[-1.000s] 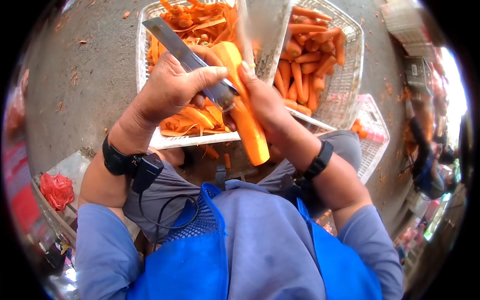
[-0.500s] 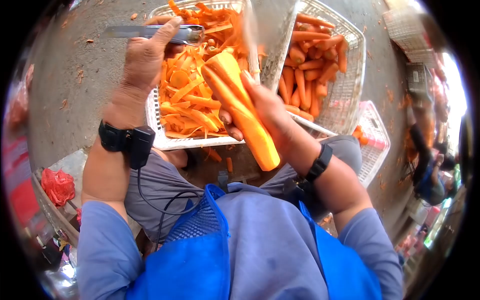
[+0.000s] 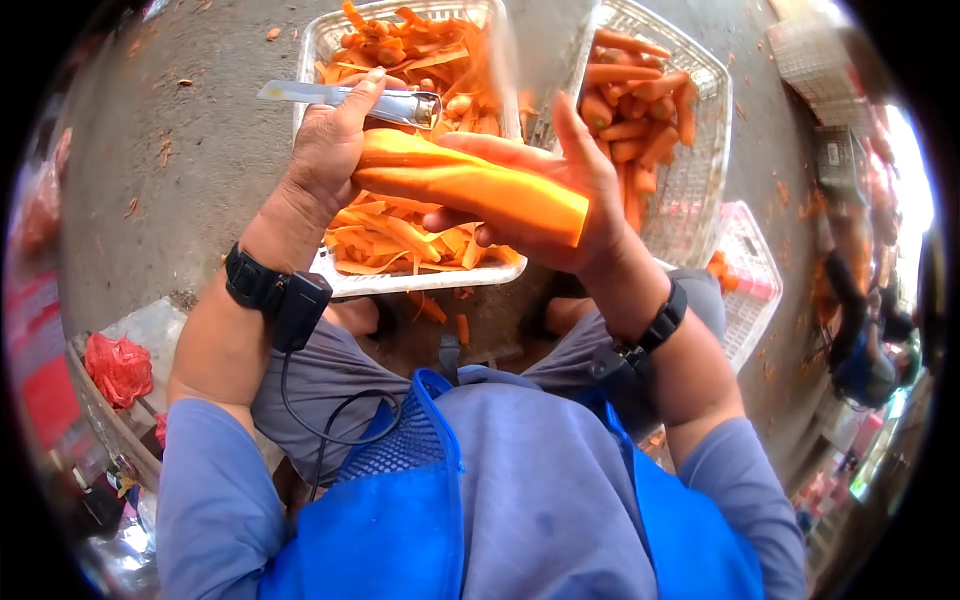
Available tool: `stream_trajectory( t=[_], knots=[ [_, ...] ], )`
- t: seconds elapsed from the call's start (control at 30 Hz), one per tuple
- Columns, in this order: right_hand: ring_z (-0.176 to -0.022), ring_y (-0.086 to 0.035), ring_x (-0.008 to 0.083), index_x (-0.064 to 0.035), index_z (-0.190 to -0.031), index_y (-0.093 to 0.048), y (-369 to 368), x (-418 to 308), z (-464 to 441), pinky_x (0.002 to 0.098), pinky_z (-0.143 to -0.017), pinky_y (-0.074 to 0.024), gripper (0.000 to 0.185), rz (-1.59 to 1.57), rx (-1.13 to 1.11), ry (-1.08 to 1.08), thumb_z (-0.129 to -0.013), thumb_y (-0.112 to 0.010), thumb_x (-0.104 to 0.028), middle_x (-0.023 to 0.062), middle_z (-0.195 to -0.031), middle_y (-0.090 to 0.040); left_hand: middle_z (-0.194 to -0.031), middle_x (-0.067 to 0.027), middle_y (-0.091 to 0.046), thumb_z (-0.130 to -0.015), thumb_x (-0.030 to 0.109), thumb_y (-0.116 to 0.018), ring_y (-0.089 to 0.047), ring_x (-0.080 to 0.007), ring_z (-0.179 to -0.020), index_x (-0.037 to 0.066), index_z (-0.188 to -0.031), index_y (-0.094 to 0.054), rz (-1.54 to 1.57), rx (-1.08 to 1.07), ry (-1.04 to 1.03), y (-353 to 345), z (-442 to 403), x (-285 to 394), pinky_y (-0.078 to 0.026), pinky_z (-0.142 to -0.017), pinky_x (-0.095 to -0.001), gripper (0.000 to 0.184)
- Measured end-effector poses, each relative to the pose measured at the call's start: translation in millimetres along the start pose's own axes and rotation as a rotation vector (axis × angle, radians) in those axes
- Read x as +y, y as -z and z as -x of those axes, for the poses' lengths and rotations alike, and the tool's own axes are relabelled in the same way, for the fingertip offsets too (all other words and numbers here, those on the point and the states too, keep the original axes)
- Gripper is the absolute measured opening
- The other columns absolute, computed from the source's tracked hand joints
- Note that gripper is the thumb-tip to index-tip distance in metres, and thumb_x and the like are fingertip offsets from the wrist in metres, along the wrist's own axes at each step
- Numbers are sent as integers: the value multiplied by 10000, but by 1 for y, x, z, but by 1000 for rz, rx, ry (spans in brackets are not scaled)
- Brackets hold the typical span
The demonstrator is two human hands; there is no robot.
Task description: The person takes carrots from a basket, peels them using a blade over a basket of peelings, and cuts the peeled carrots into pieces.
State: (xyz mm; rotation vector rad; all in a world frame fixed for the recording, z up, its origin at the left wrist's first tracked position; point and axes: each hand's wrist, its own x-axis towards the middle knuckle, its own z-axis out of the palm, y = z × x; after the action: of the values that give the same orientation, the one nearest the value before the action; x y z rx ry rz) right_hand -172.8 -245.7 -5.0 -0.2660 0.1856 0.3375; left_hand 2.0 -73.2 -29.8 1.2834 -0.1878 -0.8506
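Note:
My left hand (image 3: 335, 135) is closed round a metal peeler (image 3: 385, 103), its flat handle pointing left and its head to the right. Against the same hand's fingers rests the thick end of a large peeled carrot (image 3: 470, 185), lying nearly level. My right hand (image 3: 590, 190) has its thumb raised and its fingers stretched behind the carrot, whose other end lies against the palm. Below both hands is a white plastic crate (image 3: 430, 283) heaped with carrot peelings (image 3: 400, 240). How firmly the left fingers grip the carrot is hidden.
A second white crate (image 3: 690, 225) to the right holds many whole carrots (image 3: 625, 110). A smaller pink-and-white basket (image 3: 750, 265) stands beside my right knee. At left lies a red plastic bag (image 3: 118, 370). Scraps dot the concrete floor (image 3: 200, 110); another person (image 3: 865, 365) is at far right.
The carrot has swung from steeply slanted to nearly level, its thick end now at my left hand. My left hand moved right and down with the peeler; my right hand's thumb lifted off the carrot.

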Motion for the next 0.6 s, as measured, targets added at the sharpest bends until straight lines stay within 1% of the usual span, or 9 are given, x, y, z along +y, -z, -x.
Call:
stream_trajectory(
  t=[0.2,0.23,0.33,0.37,0.4,0.47,0.5,0.53,0.6],
  knots=[
    [-1195,-598,455,34,-1430,-457,-5,1,1,424,-948,-559,1036,38,-5,224,-886,-327,-838,283,-1393,-524,-1011,-128,-699,-1063,272,-491,-700,-202,-897,-2,-1125,-636,83,111,-60,-4,4,1,-577,-800,-300,316],
    [-1175,-627,388,16,-1406,-473,-5,-1,2,396,-921,-561,892,94,-19,244,-925,-460,-735,234,-1335,-579,-1014,-130,-699,-1063,270,-490,-701,-205,-901,-4,-1122,-636,71,133,-85,-6,4,0,-577,-805,-301,316],
    [-1114,-662,279,-6,-1351,-514,4,7,-2,349,-868,-558,677,444,163,335,-947,-612,-540,162,-1252,-624,-1021,-132,-702,-1062,255,-495,-695,-198,-895,-5,-1117,-638,62,185,-128,-18,11,-4,-570,-804,-306,302],
    [-1038,-672,182,-28,-1292,-557,3,12,-5,294,-818,-538,503,493,195,353,-926,-712,-337,93,-1150,-658,-1015,-130,-702,-1061,254,-498,-693,-193,-890,-3,-1113,-640,32,185,-133,-22,16,-7,-568,-801,-307,298],
    [-1022,-660,159,-14,-1288,-561,1,16,-6,288,-843,-534,488,715,303,379,-924,-730,-291,79,-1110,-673,-1010,-128,-703,-1060,252,-500,-691,-189,-884,-2,-1109,-641,4,181,-137,-28,20,-11,-567,-798,-309,294],
    [-1009,-649,140,1,-1263,-572,8,25,-15,301,-867,-533,464,837,411,510,-919,-742,-260,68,-1081,-682,-935,-83,-698,-1056,271,-518,-668,-155,-789,25,-1089,-656,-99,149,-188,-40,30,-24,-562,-721,-285,284],
    [-1008,-642,134,6,-1224,-590,-1,21,-14,310,-899,-528,414,892,453,518,-932,-728,-253,77,-1096,-678,-931,-75,-697,-1054,279,-525,-655,-136,-766,37,-1088,-660,-104,138,-112,-45,41,-18,-560,-693,-275,280],
    [-942,-652,127,-1,-1192,-602,-4,21,-15,288,-836,-537,393,714,399,511,-954,-692,-300,74,-1029,-680,-926,-67,-696,-1052,288,-531,-642,-118,-744,50,-1087,-664,-111,129,-37,-49,48,-10,-558,-665,-264,275],
    [-877,-654,123,-4,-1188,-594,9,12,-9,271,-763,-540,426,615,404,361,-973,-648,-368,64,-940,-672,-939,-67,-697,-1045,294,-549,-635,-99,-738,64,-1130,-660,-105,106,-115,-35,44,-2,-558,-626,-242,269]
  ],
)
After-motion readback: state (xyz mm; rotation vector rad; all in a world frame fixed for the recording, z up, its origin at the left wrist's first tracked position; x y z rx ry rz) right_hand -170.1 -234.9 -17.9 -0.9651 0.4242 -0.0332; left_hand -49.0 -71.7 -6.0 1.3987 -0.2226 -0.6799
